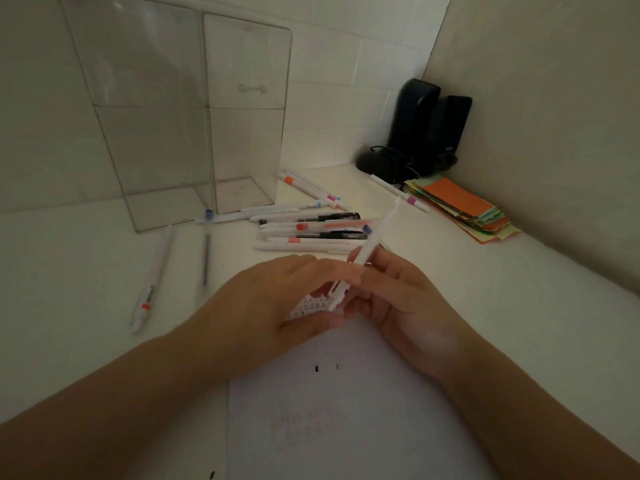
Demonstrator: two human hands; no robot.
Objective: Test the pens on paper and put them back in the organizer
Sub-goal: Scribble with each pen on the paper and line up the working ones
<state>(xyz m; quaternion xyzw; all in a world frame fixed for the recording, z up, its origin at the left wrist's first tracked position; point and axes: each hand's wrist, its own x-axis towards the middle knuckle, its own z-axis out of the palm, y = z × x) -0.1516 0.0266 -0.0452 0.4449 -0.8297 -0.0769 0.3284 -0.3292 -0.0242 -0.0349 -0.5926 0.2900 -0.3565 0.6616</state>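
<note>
Both hands meet over the top of a white paper sheet (pixel 346 410) that carries a few small black ink marks. My right hand (pixel 398 299) grips a white pen (pixel 375 237) that tilts up and away to the right. My left hand (pixel 277 299) touches the pen's lower end with its fingertips. A heap of several pens (pixel 311 230), white and black, lies just beyond the hands. The clear plastic organizer (pixel 194 133) stands at the back left and looks empty.
Two pens (pixel 152 282) lie apart on the left of the white desk. More pens (pixel 311 188) rest beside the organizer. A stack of coloured paper slips (pixel 464 209) and dark speakers (pixel 426 129) fill the back right corner, against the wall.
</note>
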